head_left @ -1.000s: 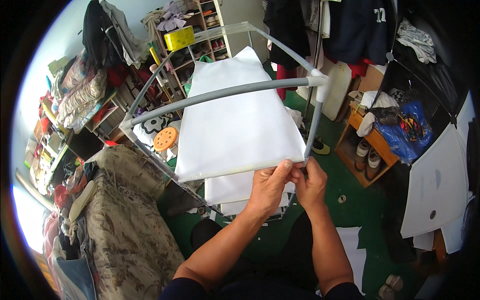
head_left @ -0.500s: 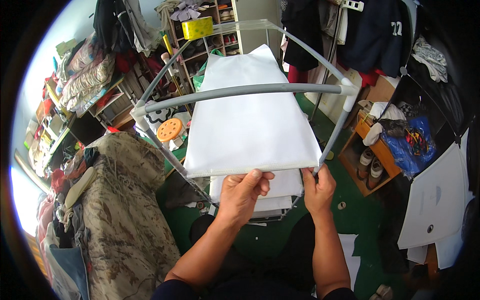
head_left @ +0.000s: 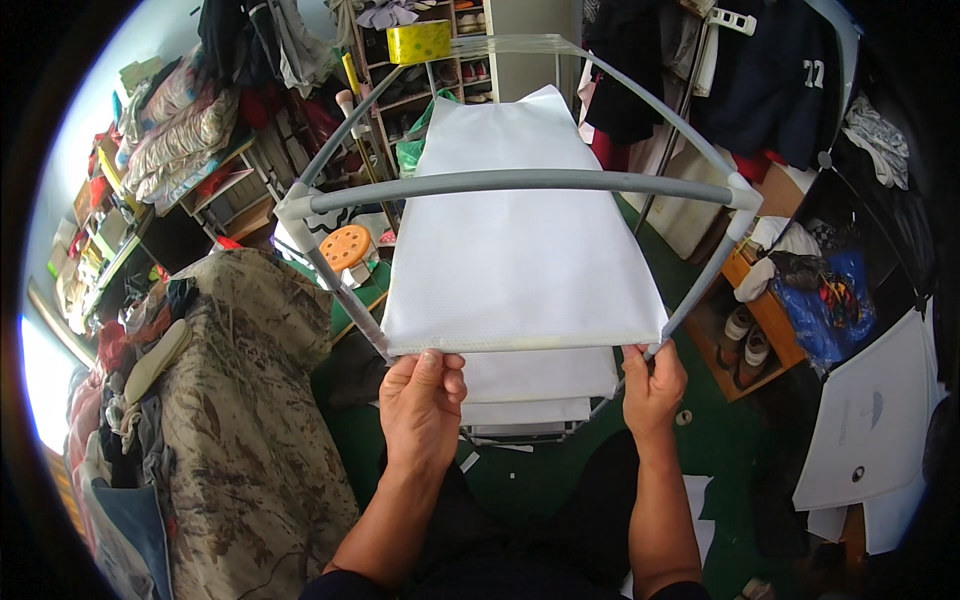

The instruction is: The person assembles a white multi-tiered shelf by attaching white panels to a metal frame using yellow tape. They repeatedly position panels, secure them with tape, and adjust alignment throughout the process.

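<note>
A long white sheet (head_left: 520, 260) stretches away from me inside a frame of grey tubes (head_left: 520, 181) with pale corner joints. My left hand (head_left: 422, 405) pinches the sheet's near edge at its left corner, close to the left upright tube. At the right corner my right hand (head_left: 655, 388) is closed on the same edge, its fingers beside the right upright. A big yellow roll of tape (head_left: 420, 42) sits on the frame's far left corner, and clear tape (head_left: 510, 45) runs along the far bar. Lower white layers (head_left: 535, 376) show beneath the sheet.
On the left stands something draped with a camouflage cloth (head_left: 250, 430). An orange round stool (head_left: 345, 247) is beyond the frame's left side. To the right are a wooden shoe rack (head_left: 755, 350) and a white panel (head_left: 865, 410). Paper scraps (head_left: 698, 520) lie on the green floor.
My left hand has slid left along the near edge, from its middle to the left corner. My right hand stays at the right corner. The whole view has shifted slightly.
</note>
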Motion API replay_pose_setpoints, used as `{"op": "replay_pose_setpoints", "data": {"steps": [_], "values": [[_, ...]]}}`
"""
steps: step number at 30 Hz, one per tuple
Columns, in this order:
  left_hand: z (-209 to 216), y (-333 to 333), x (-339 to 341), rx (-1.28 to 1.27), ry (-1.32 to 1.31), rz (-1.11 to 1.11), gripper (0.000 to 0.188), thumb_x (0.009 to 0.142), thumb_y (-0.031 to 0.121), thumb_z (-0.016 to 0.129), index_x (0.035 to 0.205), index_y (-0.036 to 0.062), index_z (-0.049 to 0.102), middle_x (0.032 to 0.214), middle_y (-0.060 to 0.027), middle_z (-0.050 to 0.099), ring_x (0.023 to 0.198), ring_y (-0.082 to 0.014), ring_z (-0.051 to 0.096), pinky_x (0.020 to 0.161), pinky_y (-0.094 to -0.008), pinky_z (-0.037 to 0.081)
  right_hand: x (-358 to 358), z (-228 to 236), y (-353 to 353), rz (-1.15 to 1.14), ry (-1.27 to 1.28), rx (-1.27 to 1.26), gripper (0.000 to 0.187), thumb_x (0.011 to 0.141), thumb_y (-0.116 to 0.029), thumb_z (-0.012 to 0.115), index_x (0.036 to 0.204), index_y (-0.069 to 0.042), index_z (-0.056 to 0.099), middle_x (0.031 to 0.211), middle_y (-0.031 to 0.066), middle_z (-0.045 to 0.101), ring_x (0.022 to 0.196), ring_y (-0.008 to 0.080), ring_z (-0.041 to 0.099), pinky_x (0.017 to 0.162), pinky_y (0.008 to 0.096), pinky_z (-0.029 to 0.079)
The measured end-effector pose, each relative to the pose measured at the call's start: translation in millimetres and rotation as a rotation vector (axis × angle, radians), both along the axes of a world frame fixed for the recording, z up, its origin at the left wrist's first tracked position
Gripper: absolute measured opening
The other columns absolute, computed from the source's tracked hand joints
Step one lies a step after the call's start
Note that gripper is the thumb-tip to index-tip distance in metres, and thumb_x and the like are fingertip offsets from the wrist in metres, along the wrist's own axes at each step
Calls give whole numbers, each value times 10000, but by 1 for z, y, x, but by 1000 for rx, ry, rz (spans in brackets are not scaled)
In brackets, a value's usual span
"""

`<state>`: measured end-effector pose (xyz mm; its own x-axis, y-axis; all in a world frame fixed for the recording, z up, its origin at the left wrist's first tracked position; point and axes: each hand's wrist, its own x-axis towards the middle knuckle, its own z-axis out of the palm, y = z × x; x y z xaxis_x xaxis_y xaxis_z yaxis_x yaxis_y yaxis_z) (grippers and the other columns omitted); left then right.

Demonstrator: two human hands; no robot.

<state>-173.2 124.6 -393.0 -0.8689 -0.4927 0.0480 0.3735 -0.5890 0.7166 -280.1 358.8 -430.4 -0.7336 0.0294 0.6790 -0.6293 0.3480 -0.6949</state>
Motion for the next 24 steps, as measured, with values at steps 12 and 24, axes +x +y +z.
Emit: {"op": "replay_pose_setpoints", "data": {"steps": [12,24], "values": [[11,7,8,501,166,-53,183,1019,245,568,1013,64,595,902,-16,565,737,-107,446,607,-234,379,1,-3,1,3,-37,33,94,913,-50,641,978,8,606,772,105,590,657,216,574,607,323,451],[3,4,6,900,346,-284,174,1032,221,529,1013,59,587,867,20,525,694,-100,412,609,-255,337,2,-4,-2,16,-55,-9,78,921,-48,631,974,3,604,770,105,586,659,211,570,614,325,454]]}}
